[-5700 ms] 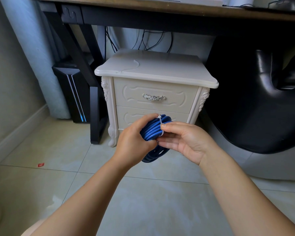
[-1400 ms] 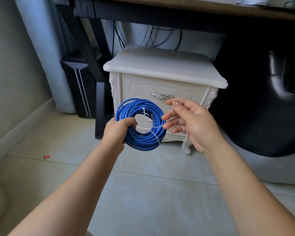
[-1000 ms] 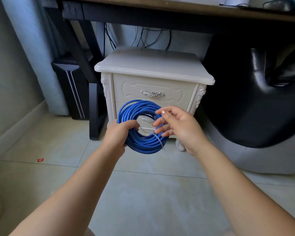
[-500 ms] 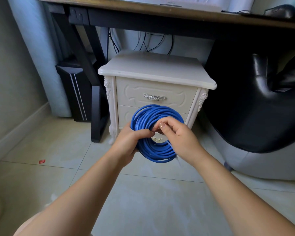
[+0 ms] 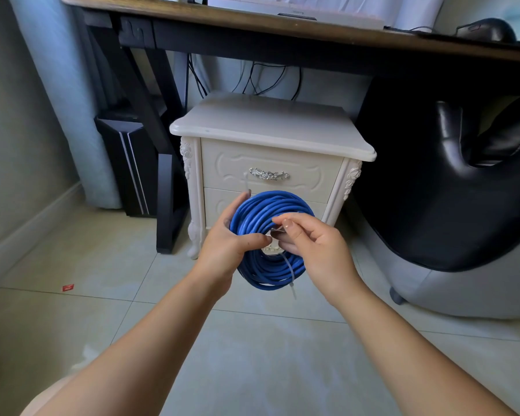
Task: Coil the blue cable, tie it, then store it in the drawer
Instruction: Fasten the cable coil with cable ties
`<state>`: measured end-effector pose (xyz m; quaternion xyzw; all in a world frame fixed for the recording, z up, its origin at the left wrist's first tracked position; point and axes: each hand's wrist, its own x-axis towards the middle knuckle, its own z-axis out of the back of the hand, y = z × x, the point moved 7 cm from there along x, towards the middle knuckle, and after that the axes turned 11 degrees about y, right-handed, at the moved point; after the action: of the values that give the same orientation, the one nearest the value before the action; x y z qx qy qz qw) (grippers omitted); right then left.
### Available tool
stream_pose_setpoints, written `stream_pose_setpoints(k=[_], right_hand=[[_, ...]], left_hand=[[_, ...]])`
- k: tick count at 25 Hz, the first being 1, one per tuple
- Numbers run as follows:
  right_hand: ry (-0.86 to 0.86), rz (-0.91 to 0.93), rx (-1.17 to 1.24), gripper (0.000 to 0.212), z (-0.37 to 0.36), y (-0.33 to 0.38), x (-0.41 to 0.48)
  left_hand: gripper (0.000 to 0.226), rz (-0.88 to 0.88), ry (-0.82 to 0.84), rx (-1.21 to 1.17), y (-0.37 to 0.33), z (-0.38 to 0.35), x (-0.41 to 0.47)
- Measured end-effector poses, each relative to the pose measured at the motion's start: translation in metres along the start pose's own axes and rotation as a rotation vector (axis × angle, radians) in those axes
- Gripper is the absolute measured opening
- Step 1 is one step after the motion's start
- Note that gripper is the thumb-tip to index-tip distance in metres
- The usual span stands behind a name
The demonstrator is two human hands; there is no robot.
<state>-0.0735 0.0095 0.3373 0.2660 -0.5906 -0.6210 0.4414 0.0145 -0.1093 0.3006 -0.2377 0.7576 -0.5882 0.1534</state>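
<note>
We grip the blue cable (image 5: 270,211) coil in our left hand (image 5: 227,246); our right hand (image 5: 311,246) pinches a white tie (image 5: 290,270). A loosened grip may let loops spring apart before the closed drawer (image 5: 270,175) is opened.

Coiled cable (image 5: 264,211) held before nightstand (image 5: 270,151), under desk (image 5: 252,22).

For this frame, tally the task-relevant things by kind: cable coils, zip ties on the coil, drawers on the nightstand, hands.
Blue cable coil: 1
White zip ties: 2, one low on the coil, one sticking up at its upper left
Nightstand drawers: 2, the upper drawer shut, the lower drawer partly hidden by the coil
Hands: 2, left hand, right hand
Total: 7
</note>
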Motion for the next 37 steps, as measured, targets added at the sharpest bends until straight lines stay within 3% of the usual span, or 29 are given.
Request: stream_pose_setpoints(k=[3, 7, 18, 21, 24, 27, 37], right_hand=[[-0.032, -0.148, 0.230, 0.019, -0.001, -0.009, -0.001], [-0.043, -0.168, 0.424, 0.017, -0.001, -0.011, -0.001], [-0.020, -0.197, 0.566, 0.026, -0.002, -0.021, 0.001], [-0.029, -0.219, 0.629, 0.030, -0.003, -0.022, 0.003], [-0.025, -0.215, 0.626, 0.022, -0.008, -0.021, 0.002], [-0.034, -0.238, 0.588, 0.011, -0.012, -0.021, 0.000], [-0.069, -0.280, 0.446, 0.004, -0.006, -0.013, 0.000]], left_hand=[[0.085, 0.000, -0.004, -0.013, 0.001, -0.001, -0.003], [0.084, -0.010, 0.020, -0.004, 0.001, -0.003, -0.004], [0.075, -0.037, 0.029, 0.104, -0.007, -0.007, -0.005], [0.056, -0.032, 0.027, 0.097, -0.010, -0.015, -0.009], [0.024, -0.031, -0.104, 0.040, -0.016, -0.013, -0.011], [0.018, -0.029, -0.185, 0.011, -0.017, -0.005, -0.010], [0.024, -0.129, -0.097, 0.073, -0.024, -0.012, -0.014]])
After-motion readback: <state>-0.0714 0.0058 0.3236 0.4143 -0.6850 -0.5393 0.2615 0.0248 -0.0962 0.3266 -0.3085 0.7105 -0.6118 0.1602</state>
